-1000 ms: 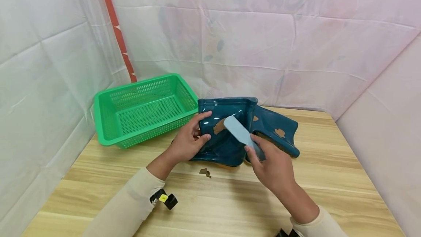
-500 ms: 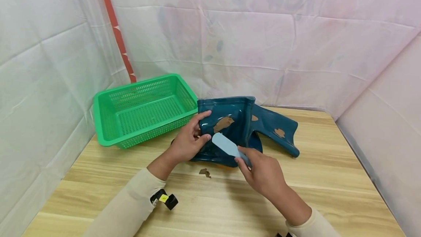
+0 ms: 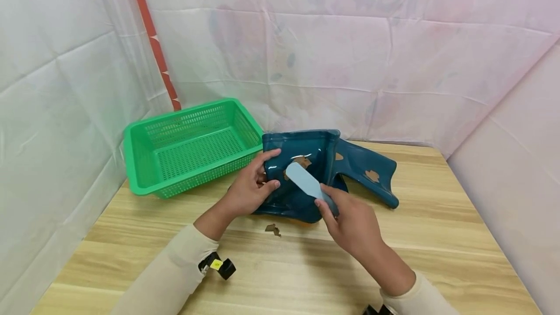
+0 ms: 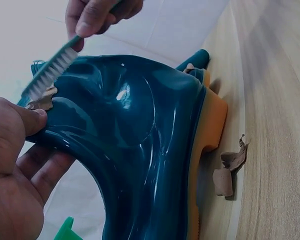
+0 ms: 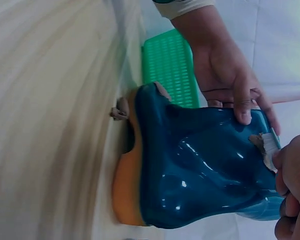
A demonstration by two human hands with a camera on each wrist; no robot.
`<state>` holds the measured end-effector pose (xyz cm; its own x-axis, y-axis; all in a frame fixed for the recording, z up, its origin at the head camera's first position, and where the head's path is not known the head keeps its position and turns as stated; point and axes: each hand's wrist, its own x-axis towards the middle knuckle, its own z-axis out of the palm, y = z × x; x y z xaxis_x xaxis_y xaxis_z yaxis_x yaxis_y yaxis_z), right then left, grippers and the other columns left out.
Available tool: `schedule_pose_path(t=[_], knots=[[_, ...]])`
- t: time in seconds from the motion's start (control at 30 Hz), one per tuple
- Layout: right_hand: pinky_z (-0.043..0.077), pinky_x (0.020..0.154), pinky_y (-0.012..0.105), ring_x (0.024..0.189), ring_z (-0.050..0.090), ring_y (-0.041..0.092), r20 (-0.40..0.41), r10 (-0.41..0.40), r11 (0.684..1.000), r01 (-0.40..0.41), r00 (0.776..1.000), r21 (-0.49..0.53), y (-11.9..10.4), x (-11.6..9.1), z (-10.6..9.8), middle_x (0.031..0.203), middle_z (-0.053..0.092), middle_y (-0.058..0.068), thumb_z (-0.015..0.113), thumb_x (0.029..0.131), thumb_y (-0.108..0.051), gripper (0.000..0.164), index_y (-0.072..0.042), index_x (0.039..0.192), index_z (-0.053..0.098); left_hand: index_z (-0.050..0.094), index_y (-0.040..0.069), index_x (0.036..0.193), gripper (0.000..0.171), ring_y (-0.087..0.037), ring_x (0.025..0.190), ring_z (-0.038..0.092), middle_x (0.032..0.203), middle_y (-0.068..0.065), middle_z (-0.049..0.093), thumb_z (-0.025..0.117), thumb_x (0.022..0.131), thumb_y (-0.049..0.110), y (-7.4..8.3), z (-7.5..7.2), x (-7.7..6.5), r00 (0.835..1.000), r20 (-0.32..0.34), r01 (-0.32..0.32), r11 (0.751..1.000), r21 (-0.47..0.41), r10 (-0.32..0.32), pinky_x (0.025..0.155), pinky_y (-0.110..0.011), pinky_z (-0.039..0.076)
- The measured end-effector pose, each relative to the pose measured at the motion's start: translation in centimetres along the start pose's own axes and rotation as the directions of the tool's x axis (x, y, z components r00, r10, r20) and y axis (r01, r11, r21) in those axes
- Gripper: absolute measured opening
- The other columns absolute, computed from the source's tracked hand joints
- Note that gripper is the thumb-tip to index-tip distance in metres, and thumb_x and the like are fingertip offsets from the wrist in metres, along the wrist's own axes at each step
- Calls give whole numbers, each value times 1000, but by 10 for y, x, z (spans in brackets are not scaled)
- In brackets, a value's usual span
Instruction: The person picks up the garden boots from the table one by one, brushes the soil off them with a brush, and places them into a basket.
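Observation:
A dark teal rubber boot (image 3: 321, 162) with an orange sole (image 4: 213, 120) stands on the table. My left hand (image 3: 249, 191) grips the edge of its shaft, thumb on the near side and fingers behind. In my right hand (image 3: 354, 220) I hold a light blue scrubbing brush (image 3: 304, 179) by its handle. Its white bristles (image 5: 270, 146) meet a brown, mud-like patch (image 4: 44, 100) near the top of the shaft, close to my left thumb. Behind and to the right lies a second teal boot (image 3: 360, 162), with similar brown patches (image 3: 372, 176) on it.
A green perforated plastic basket (image 3: 140, 179) sits at the back left, close to the boot. Brown flakes (image 3: 273, 229) lie on the wooden table (image 3: 280, 276) in front of the boot. White sheeting (image 3: 323, 62) encloses the back and sides.
My right hand has carried the brush down and left across the boot, then slightly back up onto the brown patch. My left hand and the boot stay nearly still.

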<state>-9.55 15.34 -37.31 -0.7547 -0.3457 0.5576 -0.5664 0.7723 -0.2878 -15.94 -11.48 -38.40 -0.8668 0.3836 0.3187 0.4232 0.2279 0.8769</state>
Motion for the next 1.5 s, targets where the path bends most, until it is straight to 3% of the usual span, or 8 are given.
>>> schedule_pose_path(t=[0.17, 0.37, 0.63, 0.87, 1.2, 1.37, 1.5], knots=[[50, 54, 29, 61, 63, 13, 72, 32, 999, -31, 997, -7, 1, -7, 5, 100, 75, 11, 77, 94, -20, 37, -1, 125, 70, 38, 24, 159, 67, -19, 56, 32, 73, -6, 35, 67, 101, 9, 0, 2, 0, 1000, 3, -5, 1000, -4, 5, 59, -30, 37], [46, 52, 25, 61, 58, 8, 131, 49, 999, -50, 990, 8, -1, -9, 2, 96, 74, 6, 77, 94, -21, 34, -3, 123, 72, 37, 27, 159, 68, -19, 58, 31, 71, -4, 33, 68, 101, 10, 1, 1, 0, 1000, -11, 8, 1000, -3, -8, 59, -31, 36], [48, 50, 28, 58, 61, 13, -58, -25, 999, 27, 998, 34, 0, 2, -9, 101, 74, 18, 81, 88, -11, 41, 4, 124, 69, 39, 26, 159, 67, -21, 58, 34, 72, -7, 35, 68, 100, 10, 1, 0, 0, 1000, -21, 13, 1000, -3, -14, 59, -31, 38], [44, 51, 26, 57, 50, 4, 105, 81, 997, -82, 991, 8, 0, -3, 2, 93, 74, 8, 75, 96, -21, 37, 0, 125, 70, 38, 28, 159, 70, -20, 56, 34, 72, -6, 35, 68, 100, 8, 1, 2, -3, 999, -1, 34, 999, -20, -34, 60, -31, 39], [44, 53, 25, 63, 54, 5, 212, 131, 990, -139, 968, 23, -1, -11, 1, 94, 73, 3, 76, 96, -23, 32, -5, 122, 73, 38, 35, 158, 71, -20, 60, 36, 74, -6, 37, 68, 100, 8, 0, 2, -3, 999, -21, 41, 999, 2, -41, 61, -32, 40], [42, 49, 24, 56, 51, 3, 67, 76, 995, -80, 995, 56, -2, -8, -9, 92, 74, 9, 78, 93, -16, 35, 0, 123, 71, 38, 34, 158, 70, -21, 60, 37, 74, -7, 38, 68, 100, 9, -1, 2, -2, 999, -16, 27, 1000, 6, -27, 61, -32, 41], [41, 47, 24, 53, 50, 4, -12, 73, 996, -72, 997, 46, 0, -3, -10, 99, 74, 15, 78, 92, -14, 38, 3, 125, 68, 39, 31, 158, 70, -22, 59, 38, 73, -7, 39, 69, 100, 8, -1, 3, -3, 1000, -18, 23, 1000, 3, -23, 61, -32, 41]])
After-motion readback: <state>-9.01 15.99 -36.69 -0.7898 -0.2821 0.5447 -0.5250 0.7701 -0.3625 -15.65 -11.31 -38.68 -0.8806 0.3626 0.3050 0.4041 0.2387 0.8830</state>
